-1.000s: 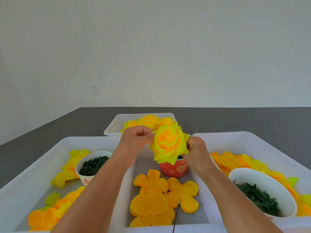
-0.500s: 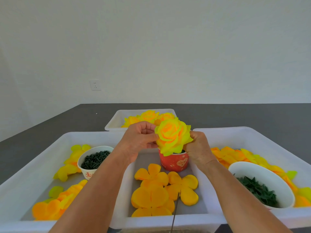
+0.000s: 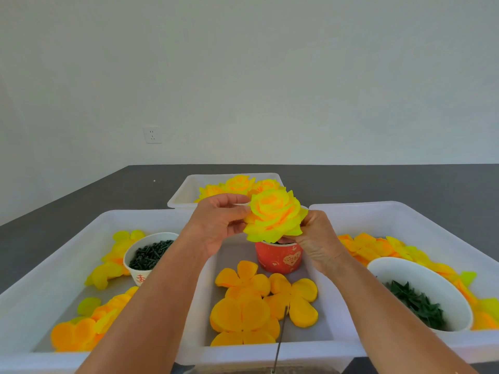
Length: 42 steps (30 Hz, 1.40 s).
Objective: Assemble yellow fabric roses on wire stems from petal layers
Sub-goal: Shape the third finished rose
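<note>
Risk, as a judgement: the rose (image 3: 274, 215) is an assembled stack of soft petal layers, so a slack pinch or a twist between the two hands could let the outer layers slip or skew; the thin wire (image 3: 279, 340) running down to the lower centre edge could snag the tray (image 3: 267, 352) rim or the loose petals (image 3: 252, 298) beneath. Whether this wire is the rose's own stem cannot be told, since the bloom hides the join.

Position: the rose sits at centre frame, raised above the red cup (image 3: 279, 256), between the hands and touching both. The left hand (image 3: 220, 221), left of the bloom, pinches its edge with thumb and curled fingers. The right hand (image 3: 317, 238), lower right, curls round the underside; its fingertips are hidden behind the petals.
</note>
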Motion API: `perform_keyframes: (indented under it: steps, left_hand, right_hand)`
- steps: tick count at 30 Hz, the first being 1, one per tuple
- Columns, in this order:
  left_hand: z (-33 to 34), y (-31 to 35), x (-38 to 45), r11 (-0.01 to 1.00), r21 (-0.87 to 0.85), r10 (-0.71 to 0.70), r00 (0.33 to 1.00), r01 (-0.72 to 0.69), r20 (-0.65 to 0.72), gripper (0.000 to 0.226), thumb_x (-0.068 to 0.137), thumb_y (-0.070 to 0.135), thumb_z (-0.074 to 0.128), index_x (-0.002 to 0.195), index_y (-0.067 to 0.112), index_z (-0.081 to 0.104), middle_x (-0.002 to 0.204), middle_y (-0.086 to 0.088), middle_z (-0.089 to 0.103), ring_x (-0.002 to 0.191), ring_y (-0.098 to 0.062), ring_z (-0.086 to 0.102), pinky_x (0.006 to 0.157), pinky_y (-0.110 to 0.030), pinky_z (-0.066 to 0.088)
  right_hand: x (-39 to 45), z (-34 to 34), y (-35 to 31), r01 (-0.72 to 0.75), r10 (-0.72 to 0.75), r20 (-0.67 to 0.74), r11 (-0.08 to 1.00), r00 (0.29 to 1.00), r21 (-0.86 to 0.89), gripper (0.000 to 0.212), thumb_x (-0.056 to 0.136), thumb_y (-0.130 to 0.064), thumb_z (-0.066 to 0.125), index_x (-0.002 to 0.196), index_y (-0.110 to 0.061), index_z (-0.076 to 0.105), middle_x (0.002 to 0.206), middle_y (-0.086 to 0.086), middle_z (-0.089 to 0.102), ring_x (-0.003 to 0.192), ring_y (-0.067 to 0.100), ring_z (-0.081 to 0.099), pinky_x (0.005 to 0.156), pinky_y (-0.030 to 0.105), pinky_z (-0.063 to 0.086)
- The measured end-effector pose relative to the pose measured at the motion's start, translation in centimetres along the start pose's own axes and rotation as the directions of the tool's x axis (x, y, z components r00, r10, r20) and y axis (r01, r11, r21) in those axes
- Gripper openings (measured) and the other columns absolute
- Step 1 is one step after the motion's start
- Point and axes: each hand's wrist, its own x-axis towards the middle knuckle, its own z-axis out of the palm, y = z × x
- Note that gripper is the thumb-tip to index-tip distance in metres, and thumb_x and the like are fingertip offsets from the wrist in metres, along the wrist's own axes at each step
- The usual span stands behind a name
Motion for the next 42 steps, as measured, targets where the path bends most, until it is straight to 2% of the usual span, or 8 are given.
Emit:
perform_keyframes:
  steps: [7, 11, 19, 23, 28, 32, 38, 42]
  left_hand:
    - [0.56, 0.08, 0.02, 0.975, 0.172, 0.161, 0.979, -0.139, -0.122, 0.031, 0.077, -0.018, 0.060, 0.079, 0.012, 0.065, 0.069, -0.008, 0.059, 0.060, -0.016, 0.053, 0.051, -0.022, 0.047]
    - [0.69, 0.10, 0.04, 0.996, 0.010, 0.089, 0.982, -0.088, -0.167, 0.010, 0.085, 0.001, 0.063, 0.082, 0.010, 0.066, 0.078, -0.010, 0.061, 0.070, -0.020, 0.051, 0.067, -0.031, 0.044]
    - [0.36, -0.21, -0.11, 0.960, 0.274, -0.002, 0.986, 0.049, -0.168, 0.028, 0.086, 0.033, 0.066, 0.067, 0.012, 0.061, 0.056, 0.002, 0.057, 0.048, -0.006, 0.046, 0.051, -0.019, 0.038]
    - [0.21, -0.22, -0.13, 0.958, 0.287, 0.045, 0.985, 0.006, -0.169, 0.020, 0.084, 0.020, 0.068, 0.068, 0.011, 0.062, 0.060, -0.001, 0.057, 0.054, -0.009, 0.047, 0.054, -0.020, 0.039]
    - [0.11, -0.23, -0.42, 0.948, 0.298, 0.154, 0.982, -0.115, -0.113, 0.013, 0.081, 0.004, 0.068, 0.069, 0.008, 0.063, 0.064, -0.006, 0.058, 0.059, -0.012, 0.047, 0.055, -0.017, 0.043]
    - [0.51, -0.33, -0.21, 0.908, 0.357, 0.251, 0.967, -0.218, -0.048, 0.010, 0.087, 0.004, 0.062, 0.077, 0.000, 0.062, 0.075, -0.017, 0.059, 0.069, -0.023, 0.048, 0.069, -0.036, 0.044]
    - [0.31, -0.72, -0.01, 0.860, 0.452, 0.279, 0.960, -0.237, -0.027, 0.020, 0.091, 0.010, 0.058, 0.071, 0.010, 0.057, 0.050, -0.004, 0.052, 0.035, -0.010, 0.043, 0.039, -0.020, 0.038]
    - [0.35, -0.55, -0.03, 0.890, 0.402, 0.250, 0.968, -0.217, -0.031, 0.018, 0.090, 0.011, 0.060, 0.072, 0.010, 0.060, 0.050, -0.005, 0.054, 0.030, -0.009, 0.044, 0.034, -0.018, 0.037]
  right_hand:
    - [-0.42, 0.58, -0.24, -0.065, 0.057, 0.127, 0.996, 0.990, 0.061, 0.027, 0.069, 0.007, 0.074, 0.070, -0.019, 0.074, 0.071, -0.001, 0.073, 0.074, 0.014, 0.068, 0.073, 0.028, 0.057]
    - [-0.19, 0.45, -0.41, -0.083, 0.074, 0.086, 0.991, 0.994, 0.103, 0.026, 0.068, 0.007, 0.074, 0.066, -0.019, 0.075, 0.069, 0.001, 0.072, 0.069, 0.013, 0.068, 0.066, 0.025, 0.056]
    - [-0.08, 0.03, -0.22, -0.069, 0.069, -0.002, 0.994, 0.998, 0.081, 0.035, 0.073, 0.005, 0.072, 0.057, -0.027, 0.074, 0.062, -0.006, 0.071, 0.060, 0.006, 0.068, 0.057, 0.016, 0.053]
    - [-0.16, 0.19, -0.25, -0.026, 0.026, 0.003, 0.999, 1.000, 0.037, 0.034, 0.072, 0.008, 0.073, 0.061, -0.024, 0.070, 0.056, -0.009, 0.068, 0.055, 0.001, 0.065, 0.051, 0.012, 0.049]
    - [-0.10, 0.45, 0.16, 0.006, -0.006, 0.011, 0.999, 1.000, -0.046, 0.018, 0.071, 0.002, 0.076, 0.078, -0.014, 0.073, 0.078, 0.008, 0.074, 0.070, 0.011, 0.066, 0.068, 0.026, 0.056]
    - [-0.12, 0.62, 0.21, -0.031, 0.033, 0.027, 0.997, 0.999, -0.066, 0.016, 0.071, 0.000, 0.077, 0.082, -0.012, 0.073, 0.081, 0.006, 0.073, 0.067, 0.006, 0.066, 0.064, 0.020, 0.055]
    - [-0.12, 0.73, 0.02, -0.044, 0.046, 0.043, 0.999, 0.998, -0.031, 0.019, 0.072, 0.000, 0.075, 0.088, -0.010, 0.072, 0.080, 0.006, 0.071, 0.067, 0.004, 0.066, 0.062, 0.017, 0.054]
    - [-0.21, 0.65, 0.05, -0.035, 0.041, 0.054, 0.994, 0.998, -0.100, 0.014, 0.072, -0.002, 0.076, 0.084, -0.008, 0.073, 0.080, 0.009, 0.071, 0.071, 0.011, 0.063, 0.067, 0.020, 0.054]
